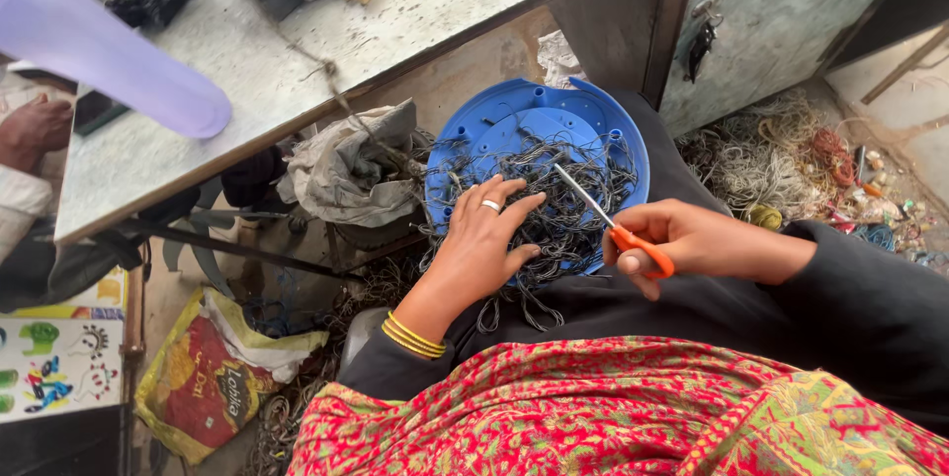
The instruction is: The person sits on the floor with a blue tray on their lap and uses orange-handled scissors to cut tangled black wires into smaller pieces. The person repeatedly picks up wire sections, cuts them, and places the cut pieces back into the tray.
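A round blue plastic tray (pixel 534 105) rests on my lap, holding a tangle of thin dark wires (pixel 568 204). My left hand (pixel 484 239), with a ring and gold bangles, lies flat on the wires, fingers spread. My right hand (pixel 682 239) grips orange-handled scissors (pixel 608 219), whose blades point up-left over the wires, near my left fingertips. Some wire ends hang over the tray's near edge onto my dark sleeve.
A worn grey table (pixel 297 51) runs across the top left, with a lilac cylinder (pixel 99 46) and another person's hand (pixel 35 125) beside it. Grey cloth (pixel 356 170), a red-yellow bag (pixel 217 377) and wire heaps (pixel 781 155) lie on the floor.
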